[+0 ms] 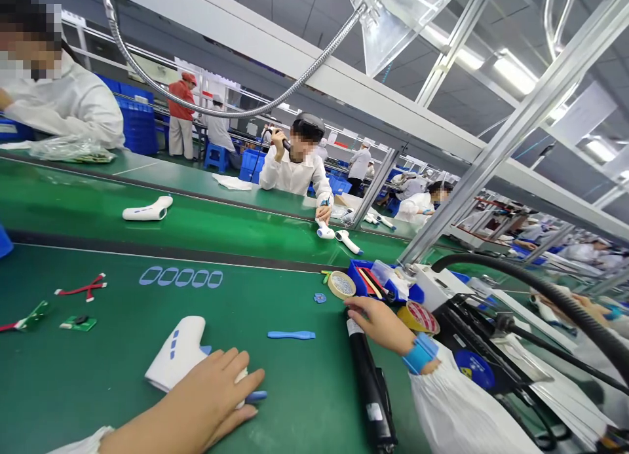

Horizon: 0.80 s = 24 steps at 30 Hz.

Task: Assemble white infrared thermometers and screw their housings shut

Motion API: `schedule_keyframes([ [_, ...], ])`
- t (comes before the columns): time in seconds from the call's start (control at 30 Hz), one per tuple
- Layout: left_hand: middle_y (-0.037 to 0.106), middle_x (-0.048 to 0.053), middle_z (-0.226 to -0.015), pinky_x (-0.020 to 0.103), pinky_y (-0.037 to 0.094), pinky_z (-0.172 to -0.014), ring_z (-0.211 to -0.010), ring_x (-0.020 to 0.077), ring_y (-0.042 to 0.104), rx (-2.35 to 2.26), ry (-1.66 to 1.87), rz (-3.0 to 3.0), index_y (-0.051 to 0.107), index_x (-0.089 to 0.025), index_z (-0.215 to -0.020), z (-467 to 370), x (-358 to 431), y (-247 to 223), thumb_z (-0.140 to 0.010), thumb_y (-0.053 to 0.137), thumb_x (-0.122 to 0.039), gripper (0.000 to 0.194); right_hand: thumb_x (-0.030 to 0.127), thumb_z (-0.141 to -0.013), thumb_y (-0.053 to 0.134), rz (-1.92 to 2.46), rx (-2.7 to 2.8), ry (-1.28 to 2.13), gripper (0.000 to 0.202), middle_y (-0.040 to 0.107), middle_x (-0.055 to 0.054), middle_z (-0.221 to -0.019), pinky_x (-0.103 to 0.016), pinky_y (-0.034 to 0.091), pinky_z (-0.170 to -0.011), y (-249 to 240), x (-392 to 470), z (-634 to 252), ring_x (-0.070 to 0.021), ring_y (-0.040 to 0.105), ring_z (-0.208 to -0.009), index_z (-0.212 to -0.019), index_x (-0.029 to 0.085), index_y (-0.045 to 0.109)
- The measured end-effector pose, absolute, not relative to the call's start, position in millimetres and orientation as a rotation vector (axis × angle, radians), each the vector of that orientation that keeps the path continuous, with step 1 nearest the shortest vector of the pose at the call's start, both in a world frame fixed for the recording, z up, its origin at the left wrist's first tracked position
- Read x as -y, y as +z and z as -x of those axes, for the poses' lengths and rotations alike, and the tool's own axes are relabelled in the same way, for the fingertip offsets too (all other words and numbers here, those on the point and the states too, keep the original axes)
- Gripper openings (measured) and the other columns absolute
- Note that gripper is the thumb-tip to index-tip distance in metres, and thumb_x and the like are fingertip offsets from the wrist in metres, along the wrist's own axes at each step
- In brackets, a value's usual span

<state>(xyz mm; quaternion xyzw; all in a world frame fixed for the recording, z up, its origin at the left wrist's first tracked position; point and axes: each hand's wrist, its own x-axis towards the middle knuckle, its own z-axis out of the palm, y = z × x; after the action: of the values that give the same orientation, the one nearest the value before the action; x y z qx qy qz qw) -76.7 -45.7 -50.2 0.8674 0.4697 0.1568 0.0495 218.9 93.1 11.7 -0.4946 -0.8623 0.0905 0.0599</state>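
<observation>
My left hand (211,392) is closed over a white and blue part (255,396), mostly hidden under the curled fingers. Beside it, partly behind the hand, lies a white gun-shaped housing (174,356) with three blue marks and a blue piece at its inner bend. The fingers of my right hand (378,323) are closed round the upper end of a black electric screwdriver (366,382), a long cylinder with a side lever. Between the hands lies a blue plastic pry tool (291,335). Just left of my right hand is a small blue piece (320,298).
Blue frames (181,277), red wires (83,288) and a small green circuit board (79,322) lie at left. A round dish (341,285), blue bin (366,280) and tape roll (420,318) stand near my right hand. Beyond runs a green conveyor (236,221); a co-worker (299,159) sits opposite.
</observation>
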Motion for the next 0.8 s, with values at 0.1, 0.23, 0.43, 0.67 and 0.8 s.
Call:
schedule_keyframes([
  [0.1,0.062,0.006,-0.091,0.031,0.042,-0.073,-0.08,0.0226,0.056,-1.452,0.414,-2.569,0.058,-0.026,-0.109,72.6,46.9,-46.7,-0.087,0.047,-0.038,0.028,0.013,-0.084,0.047,1.446,2.714,0.16,0.027,0.064,-0.011,-0.101,-0.037,0.048,-0.083,8.7,-93.7,-216.7,-0.025,0.058,-0.096,-0.106,0.013,0.062],
  [0.23,0.06,0.008,-0.106,0.036,0.041,-0.085,-0.095,0.0259,0.054,-1.487,0.417,-2.413,0.052,-0.026,-0.12,79.5,50.7,-43.5,-0.081,0.053,-0.047,0.045,0.003,-0.082,0.04,1.432,2.793,-0.004,0.036,0.062,-0.014,-0.103,-0.046,0.048,-0.08,5.0,-68.4,-238.8,-0.0292,0.057,-0.094,-0.111,0.013,0.059],
  [0.43,0.059,0.008,-0.107,0.04,0.042,-0.086,-0.096,0.0269,0.054,-1.53,0.371,-2.303,0.061,-0.027,-0.105,83.7,50.4,-45.1,-0.083,0.049,-0.043,0.03,-0.008,-0.07,0.043,1.0,3.051,-0.523,0.058,0.048,-0.016,-0.129,-0.047,0.049,-0.083,-13.9,-34.3,-262.6,-0.0321,0.048,-0.114,-0.119,0.021,0.052],
  [0.67,0.058,0.009,-0.11,0.044,0.042,-0.086,-0.098,0.0285,0.053,-1.545,0.273,-2.208,0.06,-0.027,-0.107,77.6,49.5,-40.1,-0.083,0.048,-0.044,0.032,-0.003,-0.078,0.046,0.901,3.058,-0.44,0.039,0.053,-0.013,-0.123,-0.044,0.05,-0.083,-28.3,-32.5,-256.3,-0.0296,0.049,-0.114,-0.107,0.021,0.057],
  [0.8,0.057,0.007,-0.109,0.042,0.041,-0.088,-0.1,0.0278,0.052,-1.572,0.319,-2.208,0.06,-0.027,-0.107,78.2,53.2,-38.4,-0.079,0.055,-0.039,0.031,-0.009,-0.069,0.041,1.144,2.928,-0.281,0.051,0.056,-0.013,-0.118,-0.044,0.05,-0.084,-10.2,-41.9,-252.6,-0.0274,0.052,-0.107,-0.108,0.018,0.059],
])
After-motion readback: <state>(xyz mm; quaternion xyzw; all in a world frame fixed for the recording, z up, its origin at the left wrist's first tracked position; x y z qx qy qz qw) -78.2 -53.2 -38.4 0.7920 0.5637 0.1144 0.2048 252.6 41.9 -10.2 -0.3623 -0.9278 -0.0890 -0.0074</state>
